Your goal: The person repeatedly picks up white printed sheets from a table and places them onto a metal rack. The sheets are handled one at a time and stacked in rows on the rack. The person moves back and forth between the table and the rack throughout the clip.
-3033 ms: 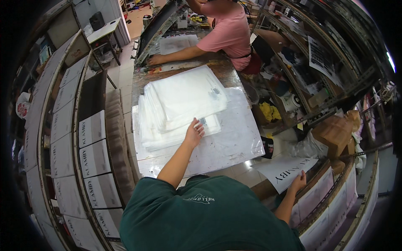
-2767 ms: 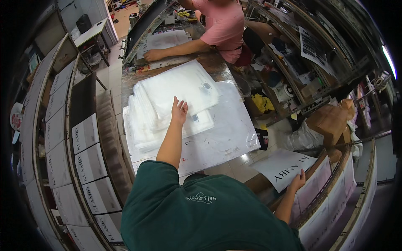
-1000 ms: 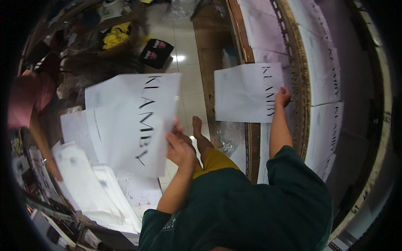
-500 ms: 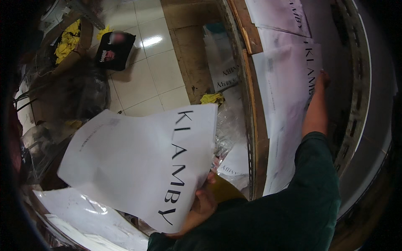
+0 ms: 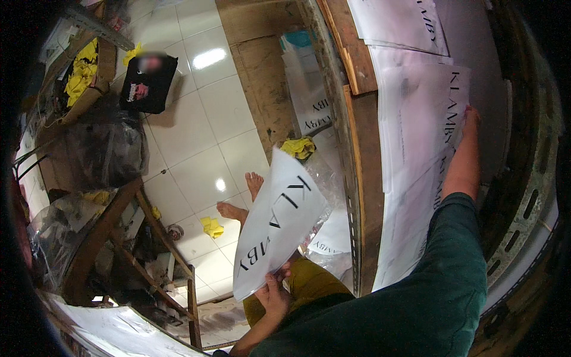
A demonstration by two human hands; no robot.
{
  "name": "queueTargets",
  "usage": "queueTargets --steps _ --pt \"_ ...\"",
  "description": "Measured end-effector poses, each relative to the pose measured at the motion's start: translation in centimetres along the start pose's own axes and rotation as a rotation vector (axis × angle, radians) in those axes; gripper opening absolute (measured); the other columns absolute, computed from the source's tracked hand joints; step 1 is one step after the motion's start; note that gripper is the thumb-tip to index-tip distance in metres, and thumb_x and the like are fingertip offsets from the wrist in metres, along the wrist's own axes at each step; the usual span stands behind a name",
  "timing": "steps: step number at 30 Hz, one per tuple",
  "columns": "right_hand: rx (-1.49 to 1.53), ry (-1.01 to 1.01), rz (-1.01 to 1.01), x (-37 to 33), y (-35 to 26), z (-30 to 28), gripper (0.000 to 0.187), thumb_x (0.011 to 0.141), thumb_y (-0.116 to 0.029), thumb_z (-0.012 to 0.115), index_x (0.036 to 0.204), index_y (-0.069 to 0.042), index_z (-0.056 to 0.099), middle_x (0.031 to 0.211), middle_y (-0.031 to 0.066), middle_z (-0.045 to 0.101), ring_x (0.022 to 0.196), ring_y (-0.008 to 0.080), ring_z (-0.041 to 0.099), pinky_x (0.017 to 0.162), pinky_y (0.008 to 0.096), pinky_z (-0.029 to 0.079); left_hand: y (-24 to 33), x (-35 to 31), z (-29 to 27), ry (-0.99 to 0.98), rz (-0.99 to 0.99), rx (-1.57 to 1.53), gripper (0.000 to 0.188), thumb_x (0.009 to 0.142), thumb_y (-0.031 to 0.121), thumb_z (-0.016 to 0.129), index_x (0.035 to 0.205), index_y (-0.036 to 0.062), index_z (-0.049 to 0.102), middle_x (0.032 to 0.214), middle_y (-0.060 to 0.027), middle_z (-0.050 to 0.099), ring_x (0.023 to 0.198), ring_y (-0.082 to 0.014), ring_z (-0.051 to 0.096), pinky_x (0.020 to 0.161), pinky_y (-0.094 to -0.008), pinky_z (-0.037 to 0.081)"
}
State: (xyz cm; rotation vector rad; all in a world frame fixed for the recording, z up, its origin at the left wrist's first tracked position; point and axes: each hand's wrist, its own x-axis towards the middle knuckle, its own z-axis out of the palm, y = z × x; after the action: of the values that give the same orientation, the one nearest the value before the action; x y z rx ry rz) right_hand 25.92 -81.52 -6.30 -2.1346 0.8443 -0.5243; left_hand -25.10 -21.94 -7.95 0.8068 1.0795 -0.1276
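Observation:
My left hand (image 5: 275,293) is closed on the lower right edge of a thin white plastic sheet (image 5: 279,217) with black lettering, perhaps a flat bag. The sheet hangs tilted and curved in front of my legs. On the shelf at the right lie overlapping white printed sheets (image 5: 410,113) of the same kind. My right arm reaches across to their far right edge. There my right hand (image 5: 471,119) looks bunched closed at the edge of the upper sheet, its fingertips small and partly hidden.
A slotted metal rail (image 5: 529,202) runs along the right, and a wooden shelf edge (image 5: 372,238) borders the sheets. More printed sheets (image 5: 309,95) lie on cardboard below. A black bag (image 5: 148,83) and yellow scraps (image 5: 211,227) are on the tiled floor. A wooden frame (image 5: 160,262) stands lower left.
The sheet in my left hand has swung right and turned edge-on, uncovering floor, feet and the wooden frame. My right hand stays at the edge of the sheets on the shelf.

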Motion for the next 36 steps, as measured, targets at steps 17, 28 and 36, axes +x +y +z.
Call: queueTargets --steps 17,28,36 --pt "-0.184 -0.019 0.018 -8.3 -4.0 3.7 0.023 0.069 -0.003 0.049 0.087 -0.006 0.063 0.085 0.0041 0.06 0.08 0.0164 0.053 0.073 0.0282 0.042 -0.2 3.1 -1.5 0.036 0.094 -0.064 0.034 0.091 0.022 0.039 0.111 -0.0052 0.042 0.102 -0.0169 0.055 0.088 -0.0254 0.059 0.067 -0.0304 0.048" --pt "-0.712 0.185 -0.313 -10.3 -5.9 5.1 0.027 0.075 -0.026 0.053 0.1 -0.018 0.059 0.103 0.0047 0.058 0.101 0.0246 0.05 0.088 0.0523 0.029 1.8 2.0 -1.6 0.058 0.14 -0.104 0.034 0.091 0.023 0.039 0.109 -0.0049 0.044 0.097 -0.0168 0.058 0.086 -0.0232 0.06 0.069 -0.0286 0.049" --pt "-0.504 -0.355 -0.953 -24.9 -15.2 18.9 0.045 0.084 -0.042 0.039 0.123 -0.019 0.044 0.128 0.0094 0.04 0.119 0.0294 0.033 0.098 0.0493 0.017 3.3 1.3 -0.6 0.092 0.128 -0.126 0.034 0.091 0.023 0.04 0.109 -0.0059 0.043 0.094 -0.0171 0.059 0.085 -0.0219 0.06 0.07 -0.0279 0.05"
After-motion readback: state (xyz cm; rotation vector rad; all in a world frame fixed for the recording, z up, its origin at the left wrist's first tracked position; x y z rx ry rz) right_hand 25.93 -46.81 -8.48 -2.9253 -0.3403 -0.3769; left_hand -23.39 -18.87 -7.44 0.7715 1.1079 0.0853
